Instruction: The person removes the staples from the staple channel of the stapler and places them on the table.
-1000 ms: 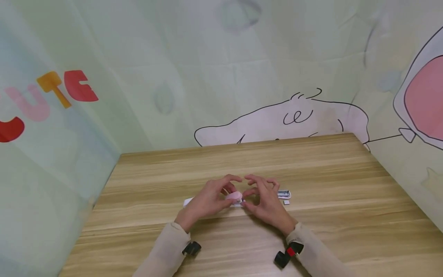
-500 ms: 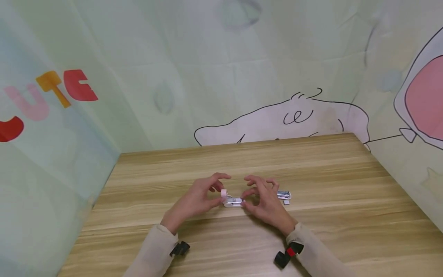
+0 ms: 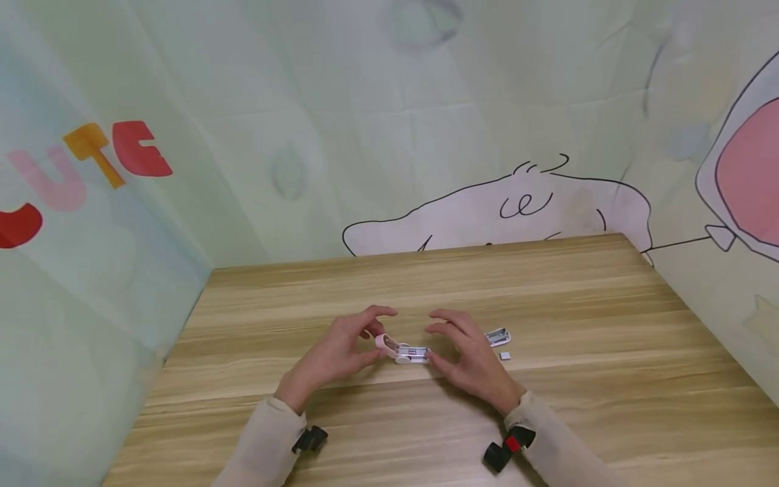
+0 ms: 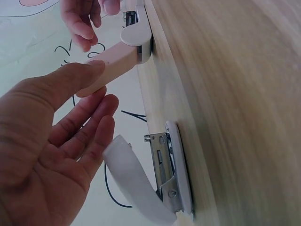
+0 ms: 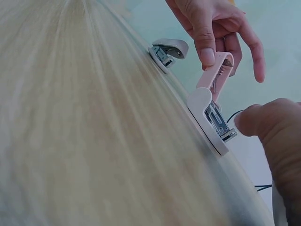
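Observation:
A small stapler stands on the wooden table with its pink top cover [image 3: 386, 343] swung up and back, baring the metal staple channel [image 5: 216, 120] over a whitish base [image 5: 202, 110]. My left hand [image 3: 331, 352] pinches the cover, thumb on one side and fingers on the other. At the stapler's front end is my right hand [image 3: 471, 358], fingers spread in a loose arch. Its thumb [image 5: 268, 125] lies close to the channel's tip, with a slight gap in the right wrist view. A white stapler [image 4: 134, 181], also opened up, stands beside my left hand; the head view hides it.
Just beyond my right hand lies another opened metal-and-white piece [image 3: 498, 337], partly hidden by the fingers. A small pale block [image 3: 504, 356] is near it. The wooden table [image 3: 578, 419] meets a printed cloth backdrop [image 3: 292, 122] at the back.
My left hand has moved left, swinging the pink cover up and back so the channel shows. The right fingers have lifted off the front end; the piece at right has shifted slightly.

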`<action>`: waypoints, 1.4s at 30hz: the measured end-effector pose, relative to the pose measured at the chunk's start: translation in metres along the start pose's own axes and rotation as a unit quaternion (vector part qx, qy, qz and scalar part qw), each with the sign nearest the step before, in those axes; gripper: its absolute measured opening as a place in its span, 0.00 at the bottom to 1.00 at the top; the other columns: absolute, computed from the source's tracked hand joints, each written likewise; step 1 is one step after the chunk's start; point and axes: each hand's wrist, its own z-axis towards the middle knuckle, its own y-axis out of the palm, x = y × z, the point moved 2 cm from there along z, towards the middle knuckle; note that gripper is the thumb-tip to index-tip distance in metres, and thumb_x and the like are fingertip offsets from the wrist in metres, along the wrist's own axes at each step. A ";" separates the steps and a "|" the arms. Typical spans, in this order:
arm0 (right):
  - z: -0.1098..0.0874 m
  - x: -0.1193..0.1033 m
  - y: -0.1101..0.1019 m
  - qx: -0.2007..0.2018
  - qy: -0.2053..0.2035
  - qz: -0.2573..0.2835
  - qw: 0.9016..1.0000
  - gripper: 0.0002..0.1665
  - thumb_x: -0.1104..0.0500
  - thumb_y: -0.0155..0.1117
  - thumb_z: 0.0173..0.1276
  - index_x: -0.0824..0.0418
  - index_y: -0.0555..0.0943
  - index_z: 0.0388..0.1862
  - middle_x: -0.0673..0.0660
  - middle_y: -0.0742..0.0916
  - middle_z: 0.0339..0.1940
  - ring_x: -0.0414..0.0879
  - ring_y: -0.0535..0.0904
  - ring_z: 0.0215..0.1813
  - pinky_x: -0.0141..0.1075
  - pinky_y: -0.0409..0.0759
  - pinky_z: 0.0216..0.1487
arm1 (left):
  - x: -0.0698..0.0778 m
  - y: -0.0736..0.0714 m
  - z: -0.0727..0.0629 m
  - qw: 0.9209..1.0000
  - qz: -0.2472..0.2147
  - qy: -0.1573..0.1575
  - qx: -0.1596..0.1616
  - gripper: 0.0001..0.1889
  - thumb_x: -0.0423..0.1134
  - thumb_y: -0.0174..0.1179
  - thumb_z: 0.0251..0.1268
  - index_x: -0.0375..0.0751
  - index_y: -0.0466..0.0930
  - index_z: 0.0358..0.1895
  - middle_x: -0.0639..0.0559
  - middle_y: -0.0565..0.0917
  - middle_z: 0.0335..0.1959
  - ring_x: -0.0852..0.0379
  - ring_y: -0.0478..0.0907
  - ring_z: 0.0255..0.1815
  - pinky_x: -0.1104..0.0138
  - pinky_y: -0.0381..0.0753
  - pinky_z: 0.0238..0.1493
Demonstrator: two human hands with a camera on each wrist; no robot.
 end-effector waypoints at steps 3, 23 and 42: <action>0.000 -0.001 -0.001 0.012 -0.010 0.006 1.000 0.28 0.63 0.86 0.56 0.62 0.86 0.56 0.61 0.86 0.65 0.54 0.82 0.67 0.48 0.81 0.70 | 0.001 0.000 0.000 1.000 -0.003 0.002 0.001 0.35 0.30 0.75 0.65 0.47 0.73 0.74 0.53 0.93 0.45 0.57 0.89 0.49 0.56 0.89 0.59; -0.002 0.002 0.006 -0.102 0.050 0.047 0.992 0.22 0.59 0.81 0.65 0.58 0.87 0.57 0.53 0.93 0.53 0.44 0.89 0.54 0.41 0.89 0.58 | 0.002 0.001 -0.002 1.000 -0.011 -0.016 -0.005 0.36 0.31 0.75 0.65 0.46 0.72 0.75 0.54 0.92 0.45 0.59 0.87 0.50 0.55 0.89 0.60; 0.001 0.000 0.011 -0.104 -0.046 -0.003 0.994 0.13 0.61 0.75 0.68 0.52 0.89 0.50 0.51 0.88 0.48 0.46 0.83 0.53 0.46 0.84 0.58 | -0.001 -0.002 -0.004 0.999 0.015 -0.042 -0.028 0.37 0.31 0.74 0.66 0.48 0.71 0.77 0.56 0.90 0.45 0.57 0.85 0.51 0.49 0.84 0.66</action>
